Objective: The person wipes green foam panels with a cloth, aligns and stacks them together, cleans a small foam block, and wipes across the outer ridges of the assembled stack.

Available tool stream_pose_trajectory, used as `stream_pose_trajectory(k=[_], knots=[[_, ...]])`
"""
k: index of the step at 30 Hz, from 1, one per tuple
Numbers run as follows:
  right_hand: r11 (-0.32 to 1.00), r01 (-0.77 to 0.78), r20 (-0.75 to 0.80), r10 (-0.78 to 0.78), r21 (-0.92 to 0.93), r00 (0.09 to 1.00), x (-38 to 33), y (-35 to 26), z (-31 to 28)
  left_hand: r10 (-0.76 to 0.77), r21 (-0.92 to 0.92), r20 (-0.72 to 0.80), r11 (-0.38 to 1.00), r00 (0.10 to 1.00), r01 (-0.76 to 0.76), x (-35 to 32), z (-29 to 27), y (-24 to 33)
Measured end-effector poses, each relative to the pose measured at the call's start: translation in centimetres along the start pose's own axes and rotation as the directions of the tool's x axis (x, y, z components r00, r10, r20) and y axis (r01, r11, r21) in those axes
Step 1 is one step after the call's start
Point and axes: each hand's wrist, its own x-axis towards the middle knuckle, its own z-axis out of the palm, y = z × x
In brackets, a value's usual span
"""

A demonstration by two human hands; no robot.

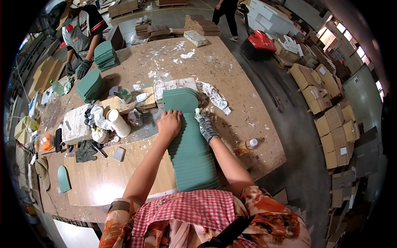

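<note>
A long row of green panels with rounded ends (pixel 192 151) lies overlapped like a fan, running from my body to a white block. My bare left hand (pixel 169 124) lies on the row's left edge, fingers stretched over a panel near the far end. My right hand (pixel 207 129), in a grey striped glove, is closed on a small white cloth (pixel 198 112) at the right edge of the same panels. The farthest panel (pixel 180 99) shows its whole rounded face. How the left thumb sits is hidden.
A clear bottle (pixel 245 146) stands right of the row; a crumpled white rag (pixel 215 97) lies beyond. Left are a white cup (pixel 118 122), a dark glove (pixel 87 151) and a single green panel (pixel 63 179). A gloved co-worker (pixel 82 37) stands by green stacks (pixel 91 86). A red pallet truck (pixel 258 45) is beyond.
</note>
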Motion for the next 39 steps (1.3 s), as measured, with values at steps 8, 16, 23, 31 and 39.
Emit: stream_pose_trajectory(k=[8,16,23,31,39], knots=[[0.900,-0.363,0.126,0.342,0.241,0.931,1.3,1.5,-0.6,-0.004,0.016,-0.011,1.000,1.000,0.004,0.0,0.4,-0.6],[0.938,-0.231,0.031,0.231,0.258,0.973,-0.6,2.5,-0.2,0.022,0.012,-0.043,1.000,0.999,-0.022,0.1,0.6,-0.5],[0.999,0.033,0.191,-0.033,0.003,0.981,-5.9,-7.4,2.0,-0.015,0.011,-0.067,1.000,0.998,0.015,-1.0,1.6,-2.5],[0.926,0.284,0.066,-0.276,-0.248,0.959,-9.1,-6.6,0.7,0.056,0.019,-0.110,0.998,0.992,-0.054,0.0,0.7,-1.1],[0.940,-0.267,0.063,0.259,0.213,0.964,-5.3,3.8,-2.2,0.053,0.022,-0.082,0.998,0.995,-0.051,0.1,0.7,-0.4]])
